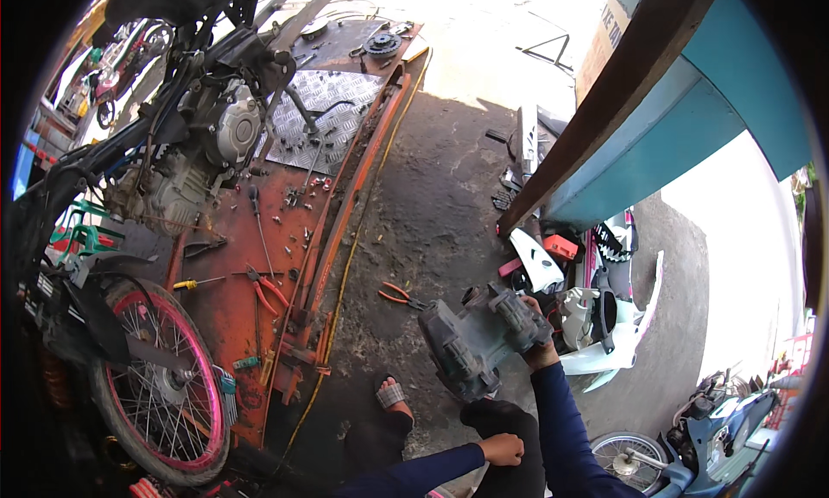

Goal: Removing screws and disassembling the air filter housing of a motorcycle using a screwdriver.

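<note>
My right hand (540,351) grips the edge of a bulky dark grey plastic motorcycle part (475,334) with moulded rounded housings, held above the floor in front of my legs. Its exact kind I cannot make out. My left hand (503,450) is closed in a fist by my knee, with nothing visible in it. Just left of the grey part, orange-handled pliers (401,298) lie on the floor. White fairing panels (596,325) are piled beyond my right hand.
A partly stripped motorcycle with its engine (233,131) and pink-rimmed wheel (164,386) stands over an orange lift platform (285,196) at left. Red-handled pliers (266,291), screwdrivers and bolts lie on it. A brown post (604,109) slants at right; a blue motorcycle (717,437) is behind.
</note>
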`<move>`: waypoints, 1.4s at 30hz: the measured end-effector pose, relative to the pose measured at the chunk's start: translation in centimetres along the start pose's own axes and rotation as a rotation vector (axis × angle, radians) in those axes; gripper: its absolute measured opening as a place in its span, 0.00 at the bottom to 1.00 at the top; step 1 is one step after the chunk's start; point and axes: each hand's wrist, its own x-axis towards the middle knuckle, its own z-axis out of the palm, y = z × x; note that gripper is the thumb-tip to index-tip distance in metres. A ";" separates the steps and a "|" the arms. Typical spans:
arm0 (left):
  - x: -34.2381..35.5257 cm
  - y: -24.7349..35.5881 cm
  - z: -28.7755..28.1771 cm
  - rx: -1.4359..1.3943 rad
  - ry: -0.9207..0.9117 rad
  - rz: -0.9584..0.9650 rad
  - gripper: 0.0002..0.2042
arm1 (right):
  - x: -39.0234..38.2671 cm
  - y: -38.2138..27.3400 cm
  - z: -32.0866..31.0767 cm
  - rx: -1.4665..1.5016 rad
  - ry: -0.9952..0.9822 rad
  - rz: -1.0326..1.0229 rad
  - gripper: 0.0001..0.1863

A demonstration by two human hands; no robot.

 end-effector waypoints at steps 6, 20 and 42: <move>-4.4 -3.4 -3.0 -0.309 -0.153 0.183 0.14 | 4.4 2.5 -6.6 -0.054 0.049 -0.095 0.60; -10.9 -48.2 -26.0 1.129 0.226 -0.782 0.23 | 14.6 11.2 -23.8 -0.249 -0.196 -0.066 0.56; -51.2 -24.4 -49.5 1.248 1.620 -1.344 0.16 | 21.5 22.4 -32.9 -0.674 0.036 -0.097 0.44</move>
